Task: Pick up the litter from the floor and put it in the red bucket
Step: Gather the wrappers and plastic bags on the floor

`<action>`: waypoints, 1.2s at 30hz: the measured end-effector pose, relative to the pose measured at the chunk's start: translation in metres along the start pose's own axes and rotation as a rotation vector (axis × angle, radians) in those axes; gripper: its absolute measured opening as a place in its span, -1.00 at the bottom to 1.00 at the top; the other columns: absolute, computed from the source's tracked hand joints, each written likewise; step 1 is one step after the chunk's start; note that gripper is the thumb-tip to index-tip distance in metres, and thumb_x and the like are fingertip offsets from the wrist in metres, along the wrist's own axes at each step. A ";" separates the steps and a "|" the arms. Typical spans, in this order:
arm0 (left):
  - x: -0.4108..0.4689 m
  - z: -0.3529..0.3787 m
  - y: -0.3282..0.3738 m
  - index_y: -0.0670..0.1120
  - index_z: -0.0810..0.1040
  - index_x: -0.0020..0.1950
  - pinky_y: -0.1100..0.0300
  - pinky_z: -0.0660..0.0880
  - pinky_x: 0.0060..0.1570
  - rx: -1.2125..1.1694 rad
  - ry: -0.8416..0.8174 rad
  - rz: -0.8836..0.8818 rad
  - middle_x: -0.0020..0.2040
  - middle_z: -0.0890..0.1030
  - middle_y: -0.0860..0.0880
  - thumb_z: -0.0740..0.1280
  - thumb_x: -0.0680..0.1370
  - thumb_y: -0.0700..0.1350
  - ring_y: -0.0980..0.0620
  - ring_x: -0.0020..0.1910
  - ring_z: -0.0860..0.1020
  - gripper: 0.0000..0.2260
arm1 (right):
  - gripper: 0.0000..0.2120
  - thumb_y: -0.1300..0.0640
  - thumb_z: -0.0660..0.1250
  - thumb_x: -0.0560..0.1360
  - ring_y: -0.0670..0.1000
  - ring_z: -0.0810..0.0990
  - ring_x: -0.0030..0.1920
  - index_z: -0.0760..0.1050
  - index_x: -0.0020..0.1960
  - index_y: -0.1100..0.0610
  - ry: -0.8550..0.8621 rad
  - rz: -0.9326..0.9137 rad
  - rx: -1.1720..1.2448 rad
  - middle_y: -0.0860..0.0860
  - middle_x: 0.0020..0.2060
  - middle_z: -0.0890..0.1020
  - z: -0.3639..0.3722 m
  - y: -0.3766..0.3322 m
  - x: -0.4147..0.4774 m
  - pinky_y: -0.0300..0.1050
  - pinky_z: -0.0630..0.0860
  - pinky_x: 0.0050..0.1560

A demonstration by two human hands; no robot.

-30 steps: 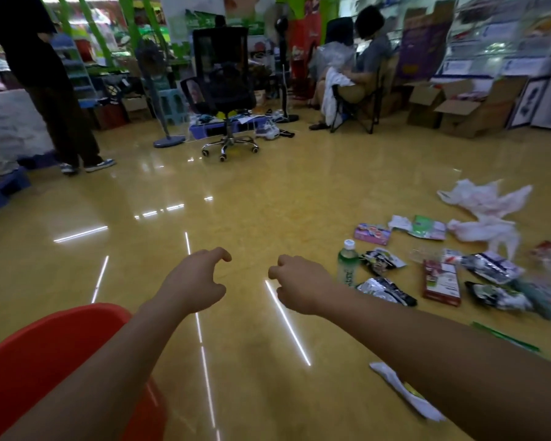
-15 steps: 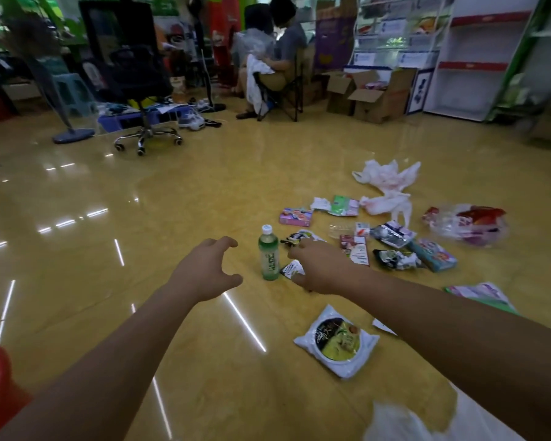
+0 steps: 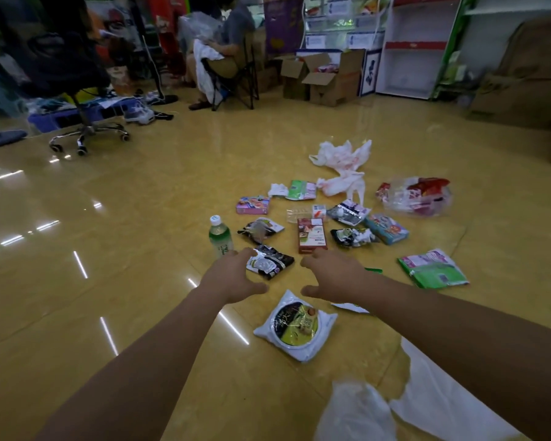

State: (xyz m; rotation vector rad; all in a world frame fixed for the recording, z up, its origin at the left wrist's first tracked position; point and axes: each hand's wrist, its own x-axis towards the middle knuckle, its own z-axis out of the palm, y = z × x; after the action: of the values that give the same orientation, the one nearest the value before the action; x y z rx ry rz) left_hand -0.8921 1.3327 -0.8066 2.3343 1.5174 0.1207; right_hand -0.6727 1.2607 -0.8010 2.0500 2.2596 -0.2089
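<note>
Both grips are held wide and empty, the left hand (image 3: 233,276) and right hand (image 3: 334,276) on both sides of a wrapper (image 3: 269,265) at 12 o'clock, probably to gather it first, while more litter (image 3: 311,235) is spread on the floor (image 3: 140,233) toward 1 o'clock and the bucket is not seen.

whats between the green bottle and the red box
A crumpled dark wrapper lies between the bottle and the box, apart from both, as the head view shows.

both hands, left hand (image 3: 233,276) and right hand (image 3: 334,275), hover empty over floor litter (image 3: 269,265).
</note>
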 end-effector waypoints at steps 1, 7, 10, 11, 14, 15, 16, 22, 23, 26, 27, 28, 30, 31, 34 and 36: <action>0.004 0.009 0.005 0.08 0.28 0.46 0.03 0.47 0.14 0.013 -0.019 0.003 0.33 0.44 -0.11 0.49 0.32 0.26 -0.10 0.26 0.47 -0.21 | -0.38 -0.26 0.31 0.48 0.16 0.48 0.21 0.28 0.43 -0.02 -0.015 0.011 0.008 0.09 0.28 0.42 0.006 0.005 -0.003 0.09 0.54 0.08; 0.030 0.054 0.024 0.07 0.27 0.49 0.01 0.48 0.19 0.026 -0.092 0.020 0.40 0.41 -0.10 0.49 0.30 0.31 -0.10 0.29 0.46 -0.15 | -0.35 -0.27 0.29 0.48 0.19 0.46 0.23 0.27 0.45 0.03 -0.093 0.036 0.043 0.10 0.26 0.41 0.046 0.032 -0.019 0.08 0.50 0.13; 0.040 0.074 0.032 0.07 0.25 0.50 -0.05 0.48 0.20 0.044 -0.140 0.019 0.42 0.38 -0.11 0.48 0.27 0.35 -0.12 0.31 0.44 -0.11 | -0.36 -0.25 0.29 0.49 0.20 0.48 0.22 0.27 0.44 0.05 -0.124 0.048 0.057 0.12 0.26 0.41 0.067 0.041 -0.024 0.09 0.51 0.12; 0.043 0.081 0.034 0.06 0.24 0.50 -0.06 0.48 0.20 0.044 -0.158 0.019 0.42 0.37 -0.11 0.48 0.27 0.35 -0.13 0.31 0.44 -0.10 | -0.36 -0.25 0.30 0.48 0.20 0.49 0.21 0.27 0.43 0.05 -0.138 0.053 0.059 0.12 0.26 0.41 0.073 0.044 -0.024 0.10 0.52 0.12; 0.048 0.101 0.040 0.06 0.26 0.48 -0.04 0.48 0.18 0.033 -0.180 0.034 0.39 0.38 -0.13 0.48 0.24 0.38 -0.14 0.29 0.45 -0.09 | -0.38 -0.25 0.30 0.48 0.19 0.49 0.20 0.30 0.40 0.05 -0.154 0.067 0.081 0.12 0.23 0.43 0.090 0.051 -0.026 0.10 0.51 0.11; 0.049 0.107 0.042 0.07 0.27 0.47 -0.03 0.48 0.17 0.025 -0.188 0.032 0.39 0.38 -0.12 0.48 0.23 0.38 -0.14 0.29 0.44 -0.09 | -0.39 -0.25 0.30 0.48 0.18 0.49 0.21 0.30 0.40 0.05 -0.157 0.072 0.092 0.12 0.23 0.43 0.095 0.053 -0.026 0.09 0.51 0.12; 0.051 0.114 0.043 0.07 0.26 0.47 -0.03 0.49 0.16 0.017 -0.201 0.025 0.39 0.38 -0.12 0.48 0.23 0.37 -0.14 0.28 0.45 -0.10 | -0.39 -0.25 0.30 0.48 0.17 0.48 0.22 0.30 0.40 0.05 -0.157 0.077 0.102 0.11 0.24 0.43 0.099 0.055 -0.027 0.08 0.50 0.13; 0.060 0.151 0.045 0.11 0.22 0.48 -0.07 0.51 0.09 0.033 -0.264 -0.002 0.33 0.38 -0.12 0.47 0.25 0.33 -0.20 0.22 0.45 -0.11 | -0.37 -0.25 0.32 0.47 0.15 0.48 0.25 0.31 0.41 0.05 -0.213 0.087 0.144 0.09 0.25 0.43 0.124 0.061 -0.035 0.04 0.49 0.12; 0.060 0.156 0.045 0.12 0.21 0.49 -0.07 0.50 0.10 0.037 -0.278 -0.009 0.34 0.37 -0.11 0.47 0.24 0.33 -0.21 0.23 0.44 -0.10 | -0.37 -0.26 0.32 0.46 0.14 0.48 0.23 0.31 0.41 0.04 -0.231 0.086 0.144 0.09 0.24 0.44 0.128 0.061 -0.037 0.03 0.48 0.10; 0.060 0.170 0.044 0.16 0.15 0.50 -0.11 0.47 0.18 0.050 -0.311 -0.034 0.38 0.34 -0.12 0.40 0.08 0.45 -0.21 0.29 0.40 0.05 | -0.33 -0.29 0.33 0.45 0.14 0.48 0.21 0.30 0.42 0.05 -0.310 0.076 0.164 0.11 0.20 0.45 0.139 0.060 -0.042 0.02 0.47 0.11; 0.060 0.175 0.043 0.18 0.13 0.51 -0.14 0.45 0.21 0.055 -0.320 -0.047 0.41 0.31 -0.12 0.36 0.01 0.50 -0.22 0.33 0.37 0.12 | -0.31 -0.29 0.33 0.45 0.14 0.47 0.22 0.28 0.44 0.05 -0.338 0.076 0.178 0.11 0.21 0.45 0.142 0.060 -0.044 0.03 0.47 0.13; 0.061 0.179 0.043 0.20 0.09 0.52 -0.17 0.42 0.25 0.056 -0.331 -0.060 0.46 0.26 -0.13 0.34 -0.04 0.52 -0.23 0.38 0.32 0.17 | -0.28 -0.30 0.33 0.44 0.14 0.47 0.23 0.27 0.45 0.06 -0.367 0.074 0.188 0.12 0.23 0.45 0.145 0.059 -0.046 0.03 0.46 0.15; 0.061 0.187 0.042 0.23 0.02 0.53 -0.23 0.34 0.31 0.060 -0.359 -0.081 0.53 0.13 -0.15 0.36 -0.05 0.53 -0.27 0.47 0.19 0.21 | -0.24 -0.32 0.32 0.44 0.15 0.45 0.26 0.25 0.48 0.06 -0.435 0.071 0.198 0.14 0.27 0.44 0.152 0.059 -0.050 0.06 0.45 0.21; 0.061 0.190 0.043 0.24 -0.01 0.54 -0.25 0.31 0.34 0.063 -0.367 -0.086 0.56 0.07 -0.15 0.37 -0.05 0.53 -0.28 0.50 0.12 0.22 | -0.21 -0.33 0.33 0.43 0.16 0.44 0.28 0.23 0.49 0.07 -0.468 0.072 0.204 0.14 0.29 0.43 0.155 0.059 -0.052 0.07 0.45 0.22; 0.061 0.199 0.043 0.28 -0.10 0.53 -0.29 0.21 0.38 0.071 -0.380 -0.094 0.59 -0.05 -0.13 0.38 -0.07 0.54 -0.29 0.54 -0.02 0.26 | -0.17 -0.35 0.34 0.40 0.16 0.43 0.28 0.21 0.50 0.07 -0.536 0.077 0.220 0.15 0.29 0.44 0.164 0.058 -0.058 0.08 0.45 0.23; 0.060 0.203 0.045 0.30 -0.13 0.53 -0.32 0.19 0.38 0.078 -0.393 -0.092 0.59 -0.11 -0.11 0.41 -0.03 0.52 -0.32 0.53 -0.05 0.24 | -0.17 -0.35 0.36 0.38 0.16 0.43 0.28 0.22 0.49 0.06 -0.557 0.082 0.231 0.14 0.29 0.44 0.170 0.058 -0.059 0.09 0.45 0.23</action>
State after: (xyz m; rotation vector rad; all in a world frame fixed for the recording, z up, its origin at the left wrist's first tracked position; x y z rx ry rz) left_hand -0.7751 1.3207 -0.9887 2.1753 1.4442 -0.4030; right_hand -0.6147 1.1812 -0.9621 1.8615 1.8711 -0.9420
